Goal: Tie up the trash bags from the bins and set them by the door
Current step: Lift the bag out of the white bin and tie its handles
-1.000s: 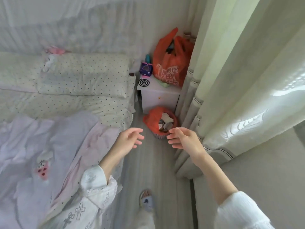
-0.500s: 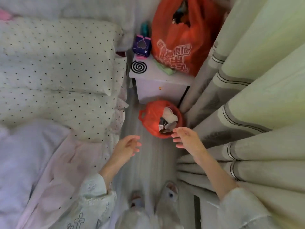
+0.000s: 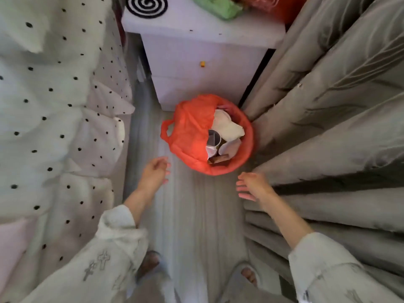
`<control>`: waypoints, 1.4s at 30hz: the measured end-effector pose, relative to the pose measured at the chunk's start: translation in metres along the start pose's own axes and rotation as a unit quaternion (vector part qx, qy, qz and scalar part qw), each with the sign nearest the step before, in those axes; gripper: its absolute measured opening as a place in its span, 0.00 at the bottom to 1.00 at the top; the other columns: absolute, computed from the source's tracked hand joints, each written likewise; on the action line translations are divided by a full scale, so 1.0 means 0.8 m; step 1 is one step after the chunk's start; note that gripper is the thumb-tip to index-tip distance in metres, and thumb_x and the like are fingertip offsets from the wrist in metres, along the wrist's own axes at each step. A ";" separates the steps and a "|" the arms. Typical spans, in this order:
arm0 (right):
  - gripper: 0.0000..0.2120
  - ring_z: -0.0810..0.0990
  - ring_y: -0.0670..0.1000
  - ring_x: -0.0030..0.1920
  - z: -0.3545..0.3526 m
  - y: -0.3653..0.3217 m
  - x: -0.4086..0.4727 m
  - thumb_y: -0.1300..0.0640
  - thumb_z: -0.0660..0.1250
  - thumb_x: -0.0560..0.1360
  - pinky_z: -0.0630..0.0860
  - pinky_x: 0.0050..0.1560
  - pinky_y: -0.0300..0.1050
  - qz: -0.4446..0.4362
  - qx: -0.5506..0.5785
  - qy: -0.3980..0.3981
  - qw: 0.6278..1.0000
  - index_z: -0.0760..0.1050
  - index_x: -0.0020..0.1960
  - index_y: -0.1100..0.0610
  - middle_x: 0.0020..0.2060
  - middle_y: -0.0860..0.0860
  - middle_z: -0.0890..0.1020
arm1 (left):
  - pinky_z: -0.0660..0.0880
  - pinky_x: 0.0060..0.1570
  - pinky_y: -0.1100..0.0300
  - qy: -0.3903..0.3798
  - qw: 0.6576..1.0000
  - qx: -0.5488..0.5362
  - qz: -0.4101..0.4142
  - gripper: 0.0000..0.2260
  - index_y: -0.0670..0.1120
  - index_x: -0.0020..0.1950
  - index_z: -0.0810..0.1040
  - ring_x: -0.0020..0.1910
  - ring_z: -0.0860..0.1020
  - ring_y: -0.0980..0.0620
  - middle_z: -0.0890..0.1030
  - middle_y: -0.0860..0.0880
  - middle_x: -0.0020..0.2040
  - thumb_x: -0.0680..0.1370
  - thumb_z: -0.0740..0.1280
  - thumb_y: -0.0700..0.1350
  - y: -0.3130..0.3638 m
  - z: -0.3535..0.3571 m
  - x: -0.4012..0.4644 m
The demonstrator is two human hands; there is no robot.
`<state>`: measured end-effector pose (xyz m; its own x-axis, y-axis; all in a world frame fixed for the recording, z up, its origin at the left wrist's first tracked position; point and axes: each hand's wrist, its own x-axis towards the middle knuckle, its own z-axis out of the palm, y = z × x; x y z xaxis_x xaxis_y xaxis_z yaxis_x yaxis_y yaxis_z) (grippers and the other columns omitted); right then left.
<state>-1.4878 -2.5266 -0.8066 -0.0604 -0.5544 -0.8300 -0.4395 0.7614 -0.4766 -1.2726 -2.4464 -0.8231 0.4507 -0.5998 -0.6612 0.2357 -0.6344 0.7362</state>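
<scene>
Ahead of both loose, empty hands: orange trash bag (image 3: 190,136), handle loop leftward, nearer left hand (image 3: 154,172) than right hand (image 3: 253,186).

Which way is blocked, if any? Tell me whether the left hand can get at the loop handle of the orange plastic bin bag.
Probably yes. The left hand hovers open just short of the loop handle, with only bare floor between them.

We see an orange trash bag (image 3: 190,132) lining a round bin on the floor, its mouth open and untied, one loop handle sticking out on the left, with crumpled white paper (image 3: 226,127) and scraps inside.
</scene>
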 end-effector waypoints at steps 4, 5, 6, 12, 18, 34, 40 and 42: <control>0.21 0.77 0.62 0.57 0.004 0.018 0.074 0.51 0.53 0.80 0.75 0.57 0.54 -0.019 0.032 0.057 0.998 0.68 0.64 0.65 0.60 0.65 0.76 | 0.70 0.42 0.57 0.003 0.989 -0.134 -0.062 0.03 0.52 0.50 0.68 0.39 0.69 0.54 0.69 0.51 0.41 0.79 0.57 0.50 -0.034 0.012 0.072; 0.21 0.77 0.61 0.55 0.005 0.020 0.090 0.49 0.53 0.80 0.75 0.56 0.53 -0.036 0.031 0.068 0.997 0.69 0.63 0.64 0.55 0.63 0.78 | 0.70 0.45 0.55 0.001 0.987 -0.145 -0.067 0.04 0.52 0.49 0.68 0.40 0.69 0.53 0.68 0.50 0.41 0.79 0.58 0.52 -0.038 0.015 0.088; 0.20 0.77 0.59 0.52 0.007 0.020 0.104 0.48 0.54 0.80 0.76 0.55 0.53 -0.061 0.023 0.083 0.994 0.70 0.61 0.63 0.48 0.60 0.78 | 0.70 0.47 0.54 -0.002 0.986 -0.151 -0.069 0.06 0.52 0.49 0.68 0.41 0.69 0.52 0.67 0.49 0.41 0.78 0.58 0.53 -0.041 0.018 0.103; 0.20 0.81 0.62 0.52 0.007 0.013 0.174 0.48 0.62 0.75 0.78 0.55 0.58 -0.187 -0.139 0.200 0.952 0.77 0.56 0.63 0.52 0.62 0.82 | 0.67 0.48 0.61 -0.089 0.978 -0.160 -0.099 0.14 0.55 0.56 0.72 0.49 0.74 0.54 0.73 0.50 0.47 0.74 0.62 0.59 -0.036 0.024 0.156; 0.16 0.83 0.60 0.45 0.014 0.005 0.178 0.56 0.62 0.74 0.79 0.48 0.49 -0.192 -0.137 0.197 0.952 0.78 0.54 0.66 0.46 0.62 0.83 | 0.72 0.22 0.67 0.022 0.984 -0.158 0.082 0.10 0.42 0.34 0.74 0.18 0.74 0.59 0.77 0.51 0.18 0.72 0.64 0.30 -0.001 0.022 0.166; 0.14 0.81 0.55 0.30 0.065 -0.002 0.150 0.61 0.67 0.74 0.78 0.25 0.41 -0.173 0.098 0.062 0.978 0.73 0.56 0.69 0.50 0.63 0.82 | 0.79 0.32 0.61 0.062 0.916 0.061 0.392 0.03 0.39 0.39 0.80 0.22 0.77 0.56 0.79 0.44 0.31 0.72 0.67 0.36 0.117 0.048 0.074; 0.15 0.82 0.59 0.38 0.044 0.015 0.149 0.64 0.65 0.75 0.77 0.21 0.40 -0.122 0.103 0.009 0.987 0.72 0.60 0.69 0.52 0.66 0.81 | 0.79 0.40 0.66 -0.049 0.904 0.016 0.424 0.03 0.47 0.47 0.78 0.39 0.79 0.57 0.80 0.47 0.43 0.76 0.65 0.41 0.086 0.057 0.059; 0.15 0.82 0.56 0.32 0.036 0.022 0.146 0.62 0.65 0.76 0.77 0.20 0.40 -0.110 0.087 -0.006 0.990 0.72 0.60 0.68 0.49 0.65 0.82 | 0.76 0.44 0.67 -0.067 0.890 0.078 0.444 0.05 0.54 0.48 0.76 0.40 0.78 0.64 0.81 0.52 0.46 0.77 0.64 0.44 0.057 0.060 0.064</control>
<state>-1.4770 -2.5685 -0.9203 0.0303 -0.7104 -0.7032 -0.2805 0.6692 -0.6881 -1.2799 -2.5295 -0.8300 0.2904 -0.9446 0.1530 -0.2904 0.0653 0.9547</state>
